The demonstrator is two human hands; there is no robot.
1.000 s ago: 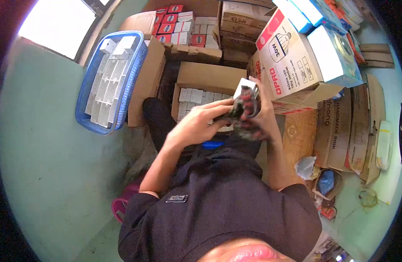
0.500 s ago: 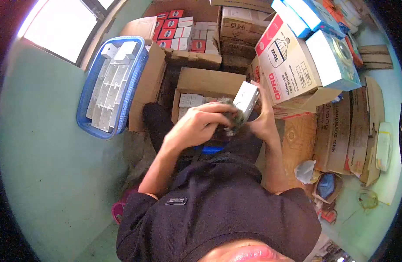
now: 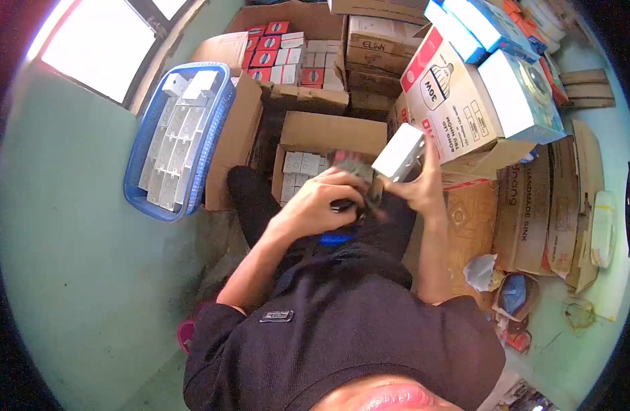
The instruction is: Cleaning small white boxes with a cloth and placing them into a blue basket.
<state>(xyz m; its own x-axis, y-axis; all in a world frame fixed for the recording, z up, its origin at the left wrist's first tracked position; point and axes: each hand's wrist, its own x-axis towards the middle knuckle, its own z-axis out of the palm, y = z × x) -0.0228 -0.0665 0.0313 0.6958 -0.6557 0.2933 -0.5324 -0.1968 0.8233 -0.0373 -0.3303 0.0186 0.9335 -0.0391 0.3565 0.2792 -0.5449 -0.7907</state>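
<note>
Bare green floor (image 3: 75,260) leftward; stacked cartons (image 3: 452,103) and blue basket (image 3: 140,198) ahead.

Daylight is admitted through a blown-out window (image 3: 99,48) at the upper left. Straight edges are bent by fisheye distortion, the rim is vignetted black, and the fingers (image 3: 349,179) at centre are motion-blurred.

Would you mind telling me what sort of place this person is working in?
Probably a stockroom or shop storeroom: stacked brown cardboard cartons crowd the green floor, a blue plastic basket holds rows of small white boxes, and the right hand holds one small white box.
</note>
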